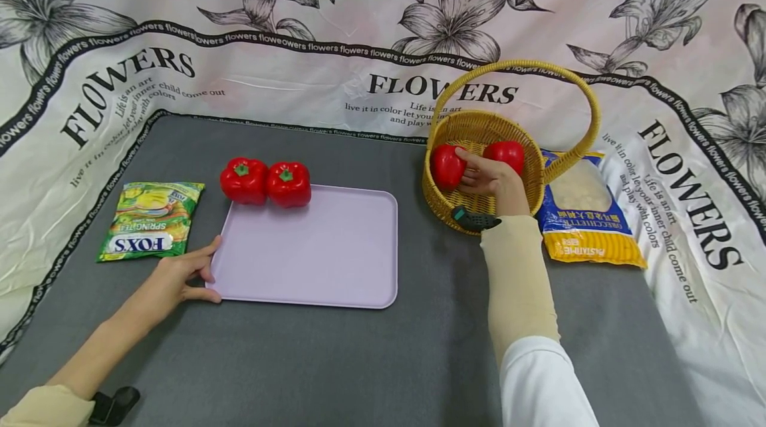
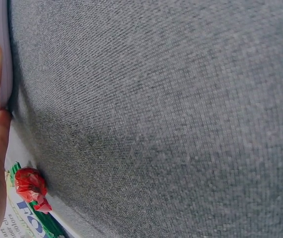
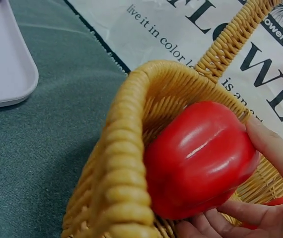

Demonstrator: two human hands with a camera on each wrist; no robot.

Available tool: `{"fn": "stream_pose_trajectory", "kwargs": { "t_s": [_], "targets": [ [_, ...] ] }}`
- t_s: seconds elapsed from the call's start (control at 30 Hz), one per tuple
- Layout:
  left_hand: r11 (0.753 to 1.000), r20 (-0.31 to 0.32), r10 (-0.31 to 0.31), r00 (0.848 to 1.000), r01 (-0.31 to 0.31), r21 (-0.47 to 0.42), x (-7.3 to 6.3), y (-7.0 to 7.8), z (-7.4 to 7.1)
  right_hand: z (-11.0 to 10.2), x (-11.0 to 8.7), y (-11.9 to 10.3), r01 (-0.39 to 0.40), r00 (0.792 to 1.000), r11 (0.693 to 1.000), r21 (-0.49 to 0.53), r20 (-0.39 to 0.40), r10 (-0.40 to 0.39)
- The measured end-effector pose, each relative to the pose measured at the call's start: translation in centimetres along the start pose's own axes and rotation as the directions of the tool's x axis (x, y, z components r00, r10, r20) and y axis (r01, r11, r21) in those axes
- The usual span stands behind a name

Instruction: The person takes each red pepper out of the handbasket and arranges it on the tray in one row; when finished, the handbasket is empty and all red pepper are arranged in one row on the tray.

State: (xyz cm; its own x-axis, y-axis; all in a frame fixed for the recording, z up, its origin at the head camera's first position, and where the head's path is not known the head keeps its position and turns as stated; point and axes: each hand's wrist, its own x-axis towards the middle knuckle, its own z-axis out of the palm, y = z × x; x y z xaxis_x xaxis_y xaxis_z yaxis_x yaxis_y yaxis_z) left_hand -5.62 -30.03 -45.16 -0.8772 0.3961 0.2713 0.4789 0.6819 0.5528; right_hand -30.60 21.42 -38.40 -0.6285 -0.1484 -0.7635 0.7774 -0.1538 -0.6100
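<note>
My right hand [image 1: 492, 177] reaches into the yellow wicker basket [image 1: 439, 209] and grips a red bell pepper [image 3: 201, 161], thumb on one side and fingers beneath. That pepper lies against the inner wall of the basket. A second red pepper [image 1: 505, 153] sits in the basket, partly behind my hand. At the left, my left hand [image 1: 182, 275] touches the lilac tray [image 1: 305, 254], its index finger and thumb extended along the side edge and near corner. Two red bell peppers, one on the left [image 1: 243, 181] and one on the right [image 1: 288, 184], stand side by side at the tray's far left corner.
A green and yellow FOX'S bag [image 1: 152, 221] lies left of the tray. Right of the basket is a blue and yellow pasta bag [image 1: 589, 214]. The basket's tall arched handle [image 1: 520, 64] rises over its opening. A flower-printed cloth [image 1: 287, 81] borders the grey surface.
</note>
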Motion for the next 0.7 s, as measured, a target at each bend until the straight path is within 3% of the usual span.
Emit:
{"fn": "stream_pose_trajectory", "kwargs": {
  "t_s": [0.23, 0.7],
  "targets": [
    [1.000, -0.002, -0.008, 1.000, 0.008, -0.003, 0.05, -0.12, 0.05, 0.22, -0.26, 0.23, 0.006, 1.000, 1.000, 0.003, 0.007, -0.006],
    [1.000, 0.000, -0.010, 1.000, 0.010, 0.004, 0.02, -0.05, -0.03, -0.04, 0.31, 0.78, 0.069, 0.991, 0.998, -0.010, 0.116, -0.068]
  ]
}}
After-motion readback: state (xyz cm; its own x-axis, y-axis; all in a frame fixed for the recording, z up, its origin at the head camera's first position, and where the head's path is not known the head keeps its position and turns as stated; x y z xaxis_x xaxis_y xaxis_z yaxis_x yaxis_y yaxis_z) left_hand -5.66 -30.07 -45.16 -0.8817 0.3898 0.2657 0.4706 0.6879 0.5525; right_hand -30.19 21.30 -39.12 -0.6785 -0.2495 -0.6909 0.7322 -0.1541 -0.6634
